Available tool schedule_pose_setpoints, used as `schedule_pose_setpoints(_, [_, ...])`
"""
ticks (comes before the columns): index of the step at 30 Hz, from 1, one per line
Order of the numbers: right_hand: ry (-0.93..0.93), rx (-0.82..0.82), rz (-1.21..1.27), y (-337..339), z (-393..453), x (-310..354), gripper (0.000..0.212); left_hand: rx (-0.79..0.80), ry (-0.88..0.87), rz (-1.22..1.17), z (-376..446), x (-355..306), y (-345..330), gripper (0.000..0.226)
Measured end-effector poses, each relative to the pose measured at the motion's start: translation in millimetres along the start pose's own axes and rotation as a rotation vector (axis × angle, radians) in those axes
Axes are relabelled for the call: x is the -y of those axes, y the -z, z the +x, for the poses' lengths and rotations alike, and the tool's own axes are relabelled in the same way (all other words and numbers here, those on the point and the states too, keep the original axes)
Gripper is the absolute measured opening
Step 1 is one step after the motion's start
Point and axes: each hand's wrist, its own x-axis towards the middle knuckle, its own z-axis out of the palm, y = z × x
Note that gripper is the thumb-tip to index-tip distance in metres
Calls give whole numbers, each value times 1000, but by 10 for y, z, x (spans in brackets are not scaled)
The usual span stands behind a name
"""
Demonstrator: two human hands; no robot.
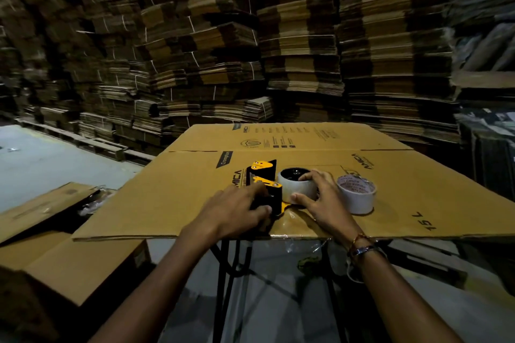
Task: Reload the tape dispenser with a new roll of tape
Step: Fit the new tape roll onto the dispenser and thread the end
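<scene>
Head view looks down on a flattened cardboard sheet (362, 175) laid as a work surface, where a yellow and black tape dispenser (266, 182) lies on its side near the front edge. The left hand (237, 210) holds the dispenser by its black handle end, fingers curled over it and the thumb tucked against the near side. The right hand (320, 199) grips the clear tape roll (295, 188) that sits on the dispenser's hub, thumb against the roll's near wall and fingers wrapped over its top rim and far side. Just beside that hand, to the right and apart from the dispenser, a second roll of tape (356, 198) with a printed pinkish core stands flat on the cardboard. Bracelets (361, 245) circle the right wrist. Below the sheet a black metal stand (225, 273) shows. Tall stacks of flattened cartons (301, 36) fill the background, and another brown box (69, 259) sits lower left
</scene>
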Motion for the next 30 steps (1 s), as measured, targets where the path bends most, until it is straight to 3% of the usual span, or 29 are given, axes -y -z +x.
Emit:
schedule_pose_setpoints(8, [49, 41, -37, 28, 34, -41, 25, 81, -214, -574, -82, -383, -252, 31])
schedule_pose_setpoints(16, [-48, 103, 253, 154, 39, 6, 22, 37, -329, -556, 57, -368, -318, 32])
schedule_pose_setpoints(18, [-117, 109, 345, 195, -1, 47, 25, -73, -325, -498, 105, -286, -276, 24])
schedule_pose_setpoints(21, [-206, 96, 450, 299, -92, 205, 26, -360, -209, -378, 308, -84, -205, 19])
schedule_pose_setpoints(23, [-212, 115, 330, 385, -189, 423, 33, -464, -134, -269, 494, 58, -136, 20])
schedule_pose_setpoints(24, [-209, 152, 221, 415, -238, 541, 43, -430, -112, -228, 590, 122, -108, 21])
schedule_pose_setpoints(27, [-136, 382, -223, 456, -376, 859, 89, -144, -102, -138, 853, 210, -100, 35])
schedule_pose_setpoints(30, [-15, 518, -499, 445, -419, 981, 100, 10, -91, -133, 966, 218, -153, 38])
